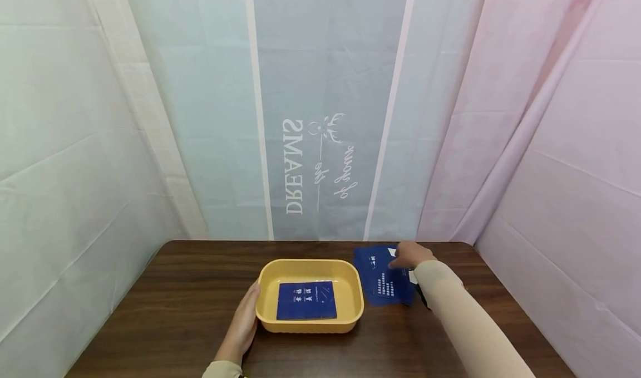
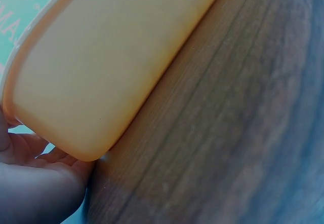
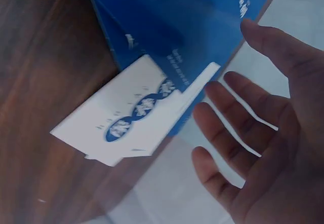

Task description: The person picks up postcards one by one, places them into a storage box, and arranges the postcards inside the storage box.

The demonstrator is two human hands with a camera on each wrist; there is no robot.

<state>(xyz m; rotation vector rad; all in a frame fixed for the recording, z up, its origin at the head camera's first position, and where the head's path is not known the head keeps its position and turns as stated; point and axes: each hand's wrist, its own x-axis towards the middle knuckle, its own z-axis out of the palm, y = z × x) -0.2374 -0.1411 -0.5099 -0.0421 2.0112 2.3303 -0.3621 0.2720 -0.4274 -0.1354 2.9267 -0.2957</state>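
A yellow plastic basin [image 1: 310, 327] stands on the table with a flat blue packet [image 1: 306, 301] printed in white characters lying inside. My left hand [image 1: 244, 318] grips the basin's left end; in the left wrist view its fingers reach round the end wall under the rim. Over the pile of flat blue printed pieces [image 1: 373, 278] to the right of the basin, my right hand [image 1: 413, 254] hovers with nothing in it. Its fingers are spread and slightly bent in the right wrist view. Beside them, a white card [image 3: 126, 115] with a blue printed band overlaps the blue pile.
The dark wood-grain table [image 1: 190, 305] ends at a back edge just behind the pile. A grey-blue curtain [image 1: 330, 60] with white lettering hangs behind it, and pale cloth walls [image 1: 576, 200] stand at both sides.
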